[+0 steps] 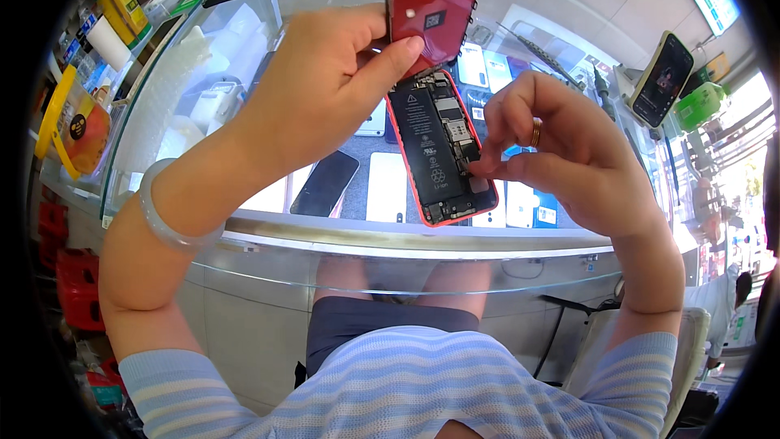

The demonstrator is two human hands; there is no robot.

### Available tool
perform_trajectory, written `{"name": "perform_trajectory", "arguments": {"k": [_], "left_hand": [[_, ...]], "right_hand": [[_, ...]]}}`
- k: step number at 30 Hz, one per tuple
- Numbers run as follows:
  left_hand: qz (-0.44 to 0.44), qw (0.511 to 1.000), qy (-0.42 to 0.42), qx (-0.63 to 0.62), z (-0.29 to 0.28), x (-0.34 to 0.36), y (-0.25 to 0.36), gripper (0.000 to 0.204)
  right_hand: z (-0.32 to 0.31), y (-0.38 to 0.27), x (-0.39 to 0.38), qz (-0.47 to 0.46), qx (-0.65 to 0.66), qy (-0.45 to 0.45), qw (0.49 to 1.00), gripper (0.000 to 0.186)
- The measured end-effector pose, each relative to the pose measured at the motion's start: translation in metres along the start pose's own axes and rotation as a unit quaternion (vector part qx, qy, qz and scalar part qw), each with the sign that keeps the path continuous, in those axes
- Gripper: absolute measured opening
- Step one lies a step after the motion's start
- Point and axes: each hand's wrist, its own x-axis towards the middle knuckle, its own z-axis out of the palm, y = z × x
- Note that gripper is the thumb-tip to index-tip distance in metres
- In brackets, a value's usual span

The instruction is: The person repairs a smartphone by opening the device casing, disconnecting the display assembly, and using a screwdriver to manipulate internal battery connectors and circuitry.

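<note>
Evidently, the work stands partway: the phone [412, 164] is opened up, its red-backed panel [435, 16] raised at the upper end, while the battery [424, 146] and the circuit board [455, 128] sit inside the casing. The panel is not laid back over them, so closing remains undone; whether any inner part has been loosened cannot be told.

The opened phone lies between the hands, over the front of the glass tabletop [341, 237]. The left hand [345, 69] has a narrow grip, thumb and fingers pinching the panel upright. The right hand [561, 142] brings thumb and fingertips close together at the casing's right side, near the lower end; whether that grip holds something small cannot be told.

Counted, there are two hands, one opened phone, one panel, one battery, one propped phone [662, 81] with a lit screen and one green bottle [700, 106]. Several devices show beneath the glass, partly hidden, too overlapped for a sure count.
</note>
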Motion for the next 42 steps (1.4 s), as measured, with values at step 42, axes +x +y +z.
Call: {"name": "perform_trajectory", "arguments": {"k": [42], "left_hand": [[-0.034, 0.987, -0.147, 0.054, -0.012, -0.007, 0.013, 0.021]], "right_hand": [[-0.002, 0.003, 0.005, -0.221, -0.470, -0.012, 0.854, 0.008]]}}
